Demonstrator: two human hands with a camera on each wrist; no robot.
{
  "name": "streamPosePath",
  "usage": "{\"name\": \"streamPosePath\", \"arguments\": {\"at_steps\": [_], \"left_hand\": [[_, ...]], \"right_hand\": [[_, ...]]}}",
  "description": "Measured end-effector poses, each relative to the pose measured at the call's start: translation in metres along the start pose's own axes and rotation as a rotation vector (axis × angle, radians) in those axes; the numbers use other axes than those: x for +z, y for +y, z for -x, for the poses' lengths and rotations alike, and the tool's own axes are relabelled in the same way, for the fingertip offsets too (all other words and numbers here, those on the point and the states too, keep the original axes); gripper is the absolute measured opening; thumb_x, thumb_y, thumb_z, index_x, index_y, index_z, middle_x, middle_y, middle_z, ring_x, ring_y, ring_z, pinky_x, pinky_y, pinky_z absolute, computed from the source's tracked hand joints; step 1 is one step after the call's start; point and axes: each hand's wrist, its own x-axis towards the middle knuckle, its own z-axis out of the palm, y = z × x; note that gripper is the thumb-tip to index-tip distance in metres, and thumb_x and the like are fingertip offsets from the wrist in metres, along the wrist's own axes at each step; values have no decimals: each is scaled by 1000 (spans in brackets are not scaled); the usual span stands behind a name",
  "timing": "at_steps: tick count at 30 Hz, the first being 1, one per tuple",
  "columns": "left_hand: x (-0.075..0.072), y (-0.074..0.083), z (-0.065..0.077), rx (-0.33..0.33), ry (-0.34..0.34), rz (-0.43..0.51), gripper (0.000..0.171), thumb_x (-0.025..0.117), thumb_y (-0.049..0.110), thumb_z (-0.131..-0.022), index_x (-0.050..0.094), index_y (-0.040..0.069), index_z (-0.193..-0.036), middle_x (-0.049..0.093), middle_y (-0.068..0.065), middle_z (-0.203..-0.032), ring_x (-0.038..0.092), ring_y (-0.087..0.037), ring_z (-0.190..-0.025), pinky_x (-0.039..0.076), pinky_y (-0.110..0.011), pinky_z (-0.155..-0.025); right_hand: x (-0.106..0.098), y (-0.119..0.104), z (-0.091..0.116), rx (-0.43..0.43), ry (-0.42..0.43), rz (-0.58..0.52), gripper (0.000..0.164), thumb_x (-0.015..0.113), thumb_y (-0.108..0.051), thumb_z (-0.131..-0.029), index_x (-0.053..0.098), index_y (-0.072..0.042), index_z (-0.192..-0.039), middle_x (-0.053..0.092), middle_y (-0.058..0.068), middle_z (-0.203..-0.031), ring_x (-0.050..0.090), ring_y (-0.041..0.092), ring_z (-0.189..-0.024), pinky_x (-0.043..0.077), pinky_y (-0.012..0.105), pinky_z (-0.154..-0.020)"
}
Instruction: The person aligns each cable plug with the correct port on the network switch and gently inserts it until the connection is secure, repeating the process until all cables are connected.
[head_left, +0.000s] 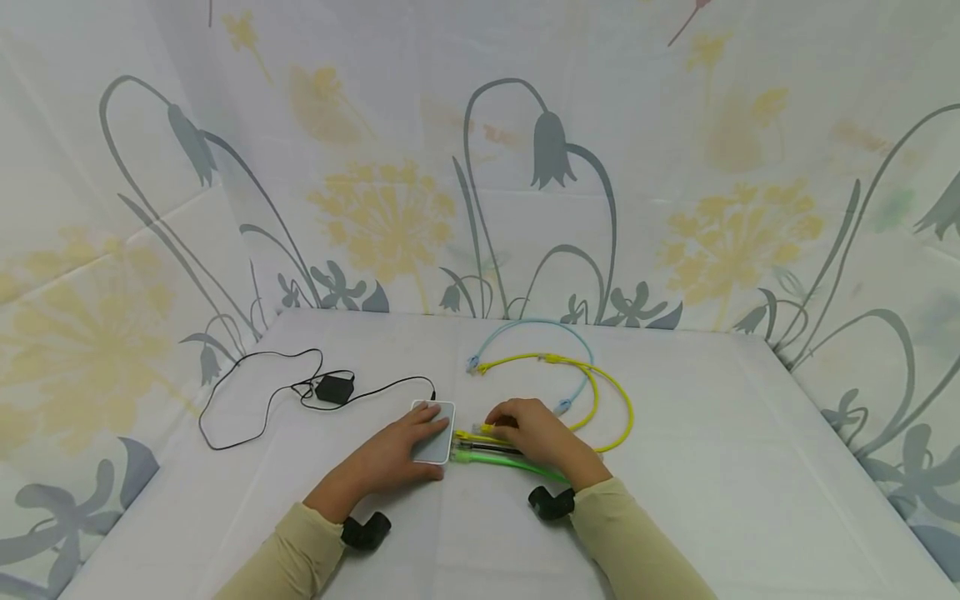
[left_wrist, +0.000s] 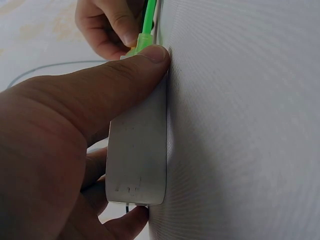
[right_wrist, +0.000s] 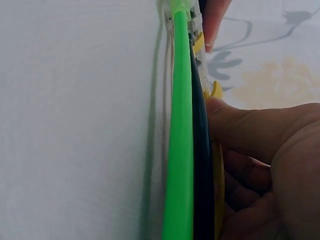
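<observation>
A small white network switch (head_left: pixel 431 452) with a grey top lies flat on the white table. My left hand (head_left: pixel 393 450) grips it, fingers over the top and thumb along the near side; in the left wrist view the thumb (left_wrist: pixel 120 82) lies beside a green plug (left_wrist: pixel 143 42). A green cable (head_left: pixel 517 464), a black cable (head_left: pixel 491 447) and a yellow cable (head_left: pixel 468 436) run into its right side. My right hand (head_left: pixel 536 429) pinches another yellow cable's plug (head_left: pixel 487 428), whose clear tip points at the switch, a little apart from it.
A thin black power cord (head_left: pixel 390 387) joins the switch's far side and leads left to a black adapter (head_left: pixel 333 389). Behind my right hand, a light blue cable (head_left: pixel 573 332) and yellow cables (head_left: pixel 626 396) lie in loops. A floral cloth (head_left: pixel 510 208) hangs behind.
</observation>
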Motion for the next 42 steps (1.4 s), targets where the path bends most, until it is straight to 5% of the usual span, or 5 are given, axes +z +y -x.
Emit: {"name": "streamPosePath", "arguments": {"at_steps": [42], "left_hand": [[1,-5,-2,-2,-3,8,76,74,43,-83,43,19,-148,29,-3,-160,19,-28,-150,30,-52,-114]], "right_hand": [[7,-9,-14,-53,25,-21,17,62,-18,-95,73,-14,-106,72,-2,-100,64,12,-94,51,36,-87]]}}
